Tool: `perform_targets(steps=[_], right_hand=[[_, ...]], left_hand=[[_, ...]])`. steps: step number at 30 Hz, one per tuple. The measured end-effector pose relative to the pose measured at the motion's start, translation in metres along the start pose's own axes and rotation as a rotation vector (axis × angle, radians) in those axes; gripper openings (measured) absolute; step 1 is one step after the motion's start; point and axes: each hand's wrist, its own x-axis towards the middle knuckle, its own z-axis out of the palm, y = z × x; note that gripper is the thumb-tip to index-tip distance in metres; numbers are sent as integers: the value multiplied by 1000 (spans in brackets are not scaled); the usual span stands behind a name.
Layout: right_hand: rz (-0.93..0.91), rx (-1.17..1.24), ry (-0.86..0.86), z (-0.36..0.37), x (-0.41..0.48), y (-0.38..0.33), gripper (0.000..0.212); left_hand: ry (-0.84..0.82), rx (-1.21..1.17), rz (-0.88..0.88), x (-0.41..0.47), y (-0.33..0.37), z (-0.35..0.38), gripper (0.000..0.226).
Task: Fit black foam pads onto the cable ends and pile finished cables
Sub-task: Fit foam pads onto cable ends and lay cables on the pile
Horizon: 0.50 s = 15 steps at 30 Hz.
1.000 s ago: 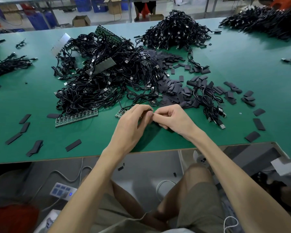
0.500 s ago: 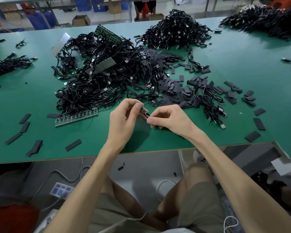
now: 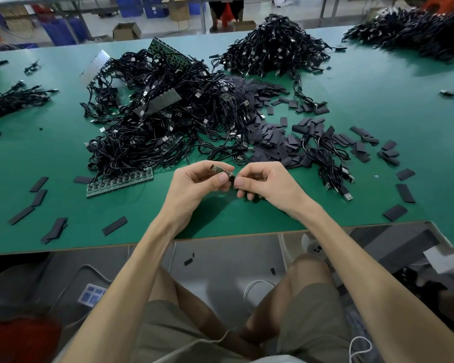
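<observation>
Hands hold one small cable end up over the green desk [image 3: 378, 106].

Left hand [image 3: 194, 184] is curled, and its thumb and fingers pinch a little green board, the cable end [image 3: 219, 170], so it stays steady and easy to see. Right hand [image 3: 265, 183] is curled too and pinches the dark tip of the same piece, which looks like a black foam pad [image 3: 231, 178] going on, though it is too small to be sure. Both hands float just above the desk near its front edge, I think so the person can look closely. Loose pads [image 3: 278, 145] lie just behind the hands, easy to grab. A big tangle of cables [image 3: 163, 121] sits to the left behind them, and another heap [image 3: 273, 48] sits farther back, maybe the done ones.
</observation>
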Motion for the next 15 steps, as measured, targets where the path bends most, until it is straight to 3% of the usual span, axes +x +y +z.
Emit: perform_targets(steps=[11,13,15], right_hand=[[-4,-13,-2,2,0,-1,7],[-29,-10,62,3,0,-1,4],[-75,-63,234,1,2,2,4]], left_hand=[[27,62,28,1,-1,3,14],[54,66,27,1,-1,2,18],[77,75,27,1,-2,1,20]])
